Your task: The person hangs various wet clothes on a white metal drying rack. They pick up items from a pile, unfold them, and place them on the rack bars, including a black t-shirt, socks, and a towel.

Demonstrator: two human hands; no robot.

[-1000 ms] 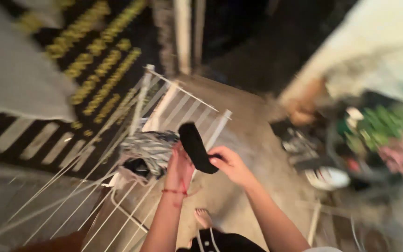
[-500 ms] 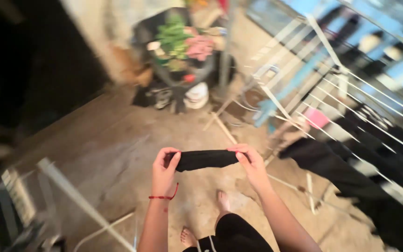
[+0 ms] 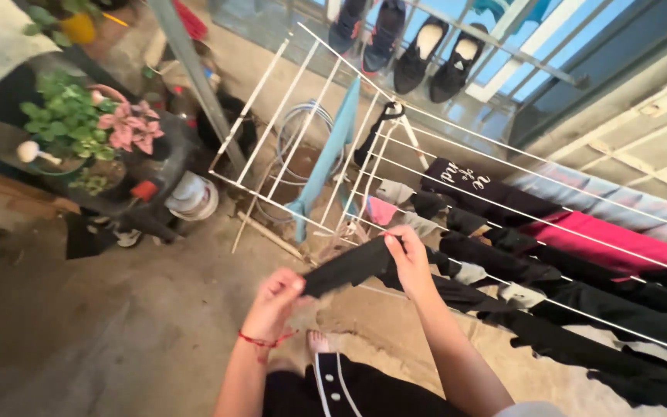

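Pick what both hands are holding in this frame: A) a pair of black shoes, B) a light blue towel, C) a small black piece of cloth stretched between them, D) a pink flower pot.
C: the left hand and right hand each pinch one end of the small black piece of cloth, beside the white wire drying rack.

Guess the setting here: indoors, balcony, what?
Likely a home balcony or patio used for drying laundry: a white drying rack hung with clothes, shoes airing on a railing, potted plants, bare concrete floor. Both hands hold a black sock.
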